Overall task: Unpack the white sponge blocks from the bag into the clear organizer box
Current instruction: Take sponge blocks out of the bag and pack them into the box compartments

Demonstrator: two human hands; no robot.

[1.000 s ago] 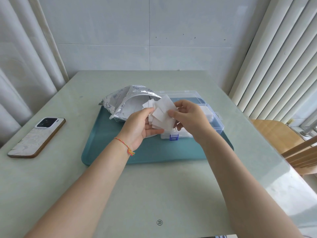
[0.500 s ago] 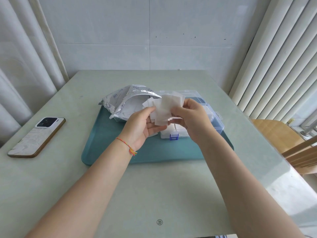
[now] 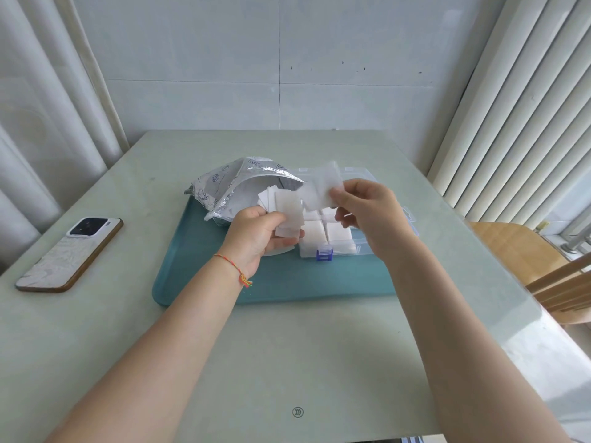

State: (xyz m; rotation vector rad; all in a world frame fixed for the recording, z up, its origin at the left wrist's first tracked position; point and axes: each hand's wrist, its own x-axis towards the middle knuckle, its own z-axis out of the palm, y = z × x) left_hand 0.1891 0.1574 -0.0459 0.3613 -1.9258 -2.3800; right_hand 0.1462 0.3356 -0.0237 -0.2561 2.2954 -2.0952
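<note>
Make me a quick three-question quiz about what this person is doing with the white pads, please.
1. True or false: the right hand pinches a single white sponge block.
2. What does the left hand hold? A) the phone B) a stack of sponge blocks C) nothing
3. Fill in: the clear organizer box and the silver bag both rest on a teal ____.

Key
1. True: it is lifted above the box.
2. B: the stack of sponge blocks is in the fingers; the phone lies apart on the table.
3. Tray.
</note>
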